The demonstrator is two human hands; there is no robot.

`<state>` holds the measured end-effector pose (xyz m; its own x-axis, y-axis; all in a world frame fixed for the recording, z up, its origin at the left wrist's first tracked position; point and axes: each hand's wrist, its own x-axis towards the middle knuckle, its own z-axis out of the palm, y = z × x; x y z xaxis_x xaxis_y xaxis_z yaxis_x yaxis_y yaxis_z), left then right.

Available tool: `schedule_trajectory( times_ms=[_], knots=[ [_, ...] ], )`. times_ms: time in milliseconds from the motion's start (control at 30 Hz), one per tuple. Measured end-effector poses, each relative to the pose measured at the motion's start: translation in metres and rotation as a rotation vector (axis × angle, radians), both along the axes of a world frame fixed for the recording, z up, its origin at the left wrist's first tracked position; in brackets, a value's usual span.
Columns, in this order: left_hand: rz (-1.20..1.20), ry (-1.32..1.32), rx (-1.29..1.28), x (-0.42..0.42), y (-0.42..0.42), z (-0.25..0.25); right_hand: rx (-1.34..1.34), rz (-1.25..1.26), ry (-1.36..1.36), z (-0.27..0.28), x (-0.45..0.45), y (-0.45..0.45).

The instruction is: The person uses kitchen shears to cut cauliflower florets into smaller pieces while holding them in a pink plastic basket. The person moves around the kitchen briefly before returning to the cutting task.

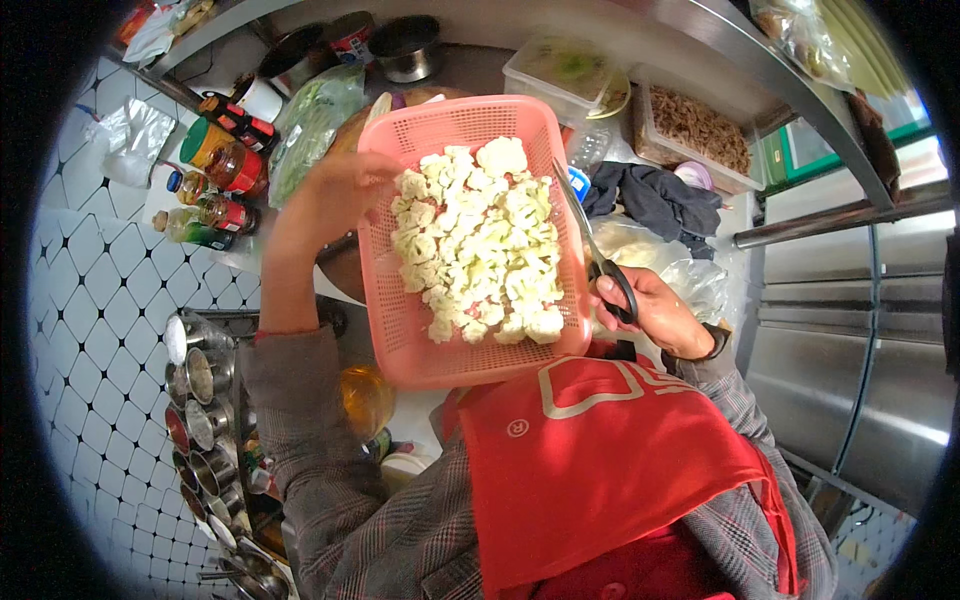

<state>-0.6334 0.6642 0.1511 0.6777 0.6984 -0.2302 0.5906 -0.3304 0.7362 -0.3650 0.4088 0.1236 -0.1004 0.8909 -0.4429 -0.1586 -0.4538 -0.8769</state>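
A pink plastic basket (386, 330) with perforated sides is right in front of me, full of cut cauliflower florets (480, 247). My left hand (337, 191) is at the basket's left rim, its fingertips over the edge; motion blurs it, so its grip is unclear. In my right hand (652, 304) is a pair of scissors with black handles (619, 289), my thumb at the handle loops. The scissor blades (574, 199) point away from me along the basket's right rim. Some of my right fingers are hidden behind the handles, close to the basket's side.
Sauce bottles (236, 169) and a bag of green vegetables (315, 127) stand at left. Behind are a metal pot (405, 49) and a clear plastic box (559, 79). Dark cloth (660, 199) lies right, below a steel shelf (675, 30). Metal seasoning containers (199, 375) line the lower left.
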Motion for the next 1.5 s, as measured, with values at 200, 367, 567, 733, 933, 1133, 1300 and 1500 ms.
schedule_trajectory(
  times_ms=[200,367,567,733,933,1133,1300,1500],
  knots=[
    [-0.146,-0.192,0.26,0.06,0.032,-0.046,-0.013,-0.008,-0.023,-0.006,-0.001,0.0],
    [-0.341,-0.109,0.633,0.111,0.016,-0.095,-0.008,-0.016,-0.025,0.002,-0.005,-0.001],
    [-0.166,0.023,0.633,0.128,-0.002,-0.088,0.032,-0.006,0.009,-0.004,0.001,-0.005],
    [0.066,-0.644,-0.597,0.083,0.002,-0.06,0.045,0.064,0.073,-0.005,0.004,-0.002],
    [0.128,-1.041,-1.066,0.059,-0.048,-0.043,0.084,0.182,-0.065,-0.011,-0.004,0.006],
    [0.317,-1.053,-0.816,0.059,-0.079,-0.047,0.195,0.253,-0.459,-0.001,-0.004,0.014],
    [0.131,-0.73,-0.31,0.043,-0.072,-0.046,0.312,0.291,-0.678,-0.001,-0.004,0.021],
    [0.068,-0.493,-0.019,0.043,-0.076,-0.035,0.401,0.334,-0.805,-0.005,-0.004,0.026]
  ],
)
